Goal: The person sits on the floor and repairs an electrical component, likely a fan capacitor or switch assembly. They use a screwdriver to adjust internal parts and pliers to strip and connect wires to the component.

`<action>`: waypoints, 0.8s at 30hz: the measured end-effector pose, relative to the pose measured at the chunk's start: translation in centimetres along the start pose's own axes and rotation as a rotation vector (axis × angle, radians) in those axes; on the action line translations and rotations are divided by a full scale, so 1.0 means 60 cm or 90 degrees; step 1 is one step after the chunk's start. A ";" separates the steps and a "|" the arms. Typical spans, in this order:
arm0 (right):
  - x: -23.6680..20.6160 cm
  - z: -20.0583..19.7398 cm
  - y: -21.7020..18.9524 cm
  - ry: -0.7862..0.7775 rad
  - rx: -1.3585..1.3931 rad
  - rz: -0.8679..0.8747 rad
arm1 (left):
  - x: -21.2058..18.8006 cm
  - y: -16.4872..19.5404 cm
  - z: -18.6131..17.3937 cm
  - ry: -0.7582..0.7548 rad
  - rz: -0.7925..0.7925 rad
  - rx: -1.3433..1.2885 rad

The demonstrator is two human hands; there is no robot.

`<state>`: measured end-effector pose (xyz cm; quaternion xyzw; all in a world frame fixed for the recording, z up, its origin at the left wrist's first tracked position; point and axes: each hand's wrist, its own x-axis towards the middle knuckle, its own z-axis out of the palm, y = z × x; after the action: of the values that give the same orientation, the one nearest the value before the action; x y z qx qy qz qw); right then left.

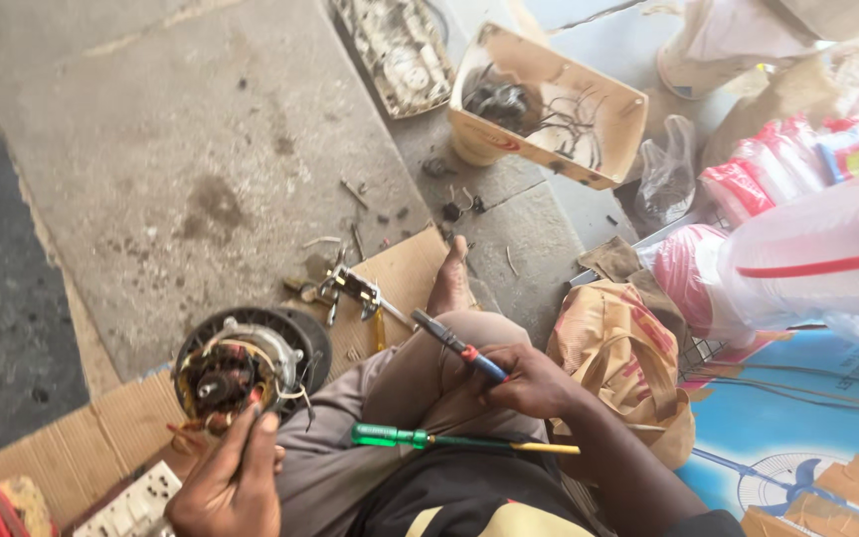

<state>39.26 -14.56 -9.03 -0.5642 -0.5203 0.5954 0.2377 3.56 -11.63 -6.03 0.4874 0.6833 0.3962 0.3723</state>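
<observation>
- Fingers of my left hand are curled around the lower rim of a round fan motor, holding it tilted so its copper windings and loose wires face me; it rests on the left side of the cardboard sheet, just beside my left knee.
- My right hand is closed around a screwdriver with a blue and red handle; its dark shaft points up and left over my thigh, toward the motor but well apart from it.
- A second screwdriver with a green handle and yellow shaft lies across my lap, just below the right hand, touching my trousers.
- A small metal and black part with wires lies on the far edge of the cardboard, near my bare foot.
- Past the cardboard, screws and small scraps are scattered over the concrete floor.
- A tan plastic housing with tangled wires inside stands on the floor beyond my foot.
- At the near left corner of the cardboard I see a white switch panel.
- A crumpled brown bag sits to my right, with bagged goods behind it.
</observation>
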 end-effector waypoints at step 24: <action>0.019 -0.004 -0.025 0.001 -0.038 0.094 | 0.024 -0.002 0.054 0.141 0.015 -0.115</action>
<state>38.72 -12.95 -8.14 -0.6084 -0.4946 0.5949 0.1770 6.04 -9.69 -7.62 0.4132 0.6762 0.5114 0.3325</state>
